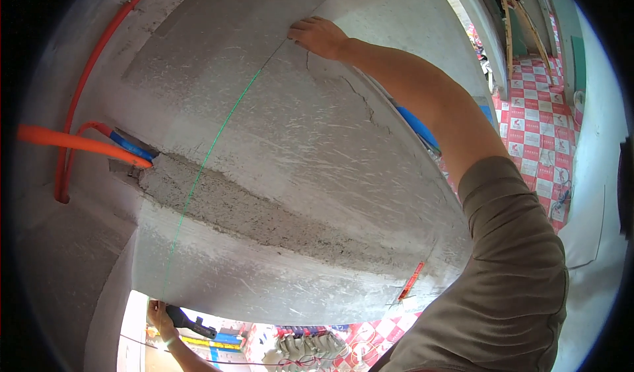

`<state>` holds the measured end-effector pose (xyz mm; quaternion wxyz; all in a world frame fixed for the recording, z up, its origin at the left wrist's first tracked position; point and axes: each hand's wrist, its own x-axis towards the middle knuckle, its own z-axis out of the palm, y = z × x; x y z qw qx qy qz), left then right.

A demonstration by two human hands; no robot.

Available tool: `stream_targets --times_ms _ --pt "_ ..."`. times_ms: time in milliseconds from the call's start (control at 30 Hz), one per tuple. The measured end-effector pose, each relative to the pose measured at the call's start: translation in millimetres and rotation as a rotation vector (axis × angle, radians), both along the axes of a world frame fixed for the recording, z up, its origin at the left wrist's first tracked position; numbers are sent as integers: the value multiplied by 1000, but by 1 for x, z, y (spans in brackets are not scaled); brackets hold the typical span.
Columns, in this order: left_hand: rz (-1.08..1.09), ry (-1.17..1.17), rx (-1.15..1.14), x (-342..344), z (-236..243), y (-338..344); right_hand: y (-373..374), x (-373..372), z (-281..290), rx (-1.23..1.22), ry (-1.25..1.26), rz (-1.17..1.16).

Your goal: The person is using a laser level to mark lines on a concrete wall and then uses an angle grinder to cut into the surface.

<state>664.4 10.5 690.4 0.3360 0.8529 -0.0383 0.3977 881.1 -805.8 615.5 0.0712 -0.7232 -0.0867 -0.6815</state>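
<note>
Up high, my right hand (320, 36) presses against a grey cement surface (317, 134), its fingers curled at the upper end of a thin green string (224, 125). The string runs taut and slanting down to the lower left, crossing a rough band of mortar (264, 217). My left hand (157, 316) is at its lower end, by the surface's bottom edge. Its fingers are closed around the near end of a black tool (189, 320), whose kind I cannot make out; part of the grip is hidden.
An orange pipe (79, 144) and a red pipe (99, 48) stick out at the left. A red marker strip (411, 281) is on the surface at lower right. Red-and-white checked floor covering (531, 128) and a wooden stepladder (522, 22) show beyond.
</note>
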Motion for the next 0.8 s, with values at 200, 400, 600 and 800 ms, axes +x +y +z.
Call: stream_targets --times_ms 200,400,600,800 --pt "64 43 -61 -3 4 -15 3 25 21 -170 -3 -101" --pt "60 19 -39 -2 4 -7 4 28 33 -318 61 -146" --pt "49 49 1 0 7 9 -3 35 34 -364 -87 -165" --pt "70 -10 -1 6 1 1 -2 21 30 -370 -99 -246"
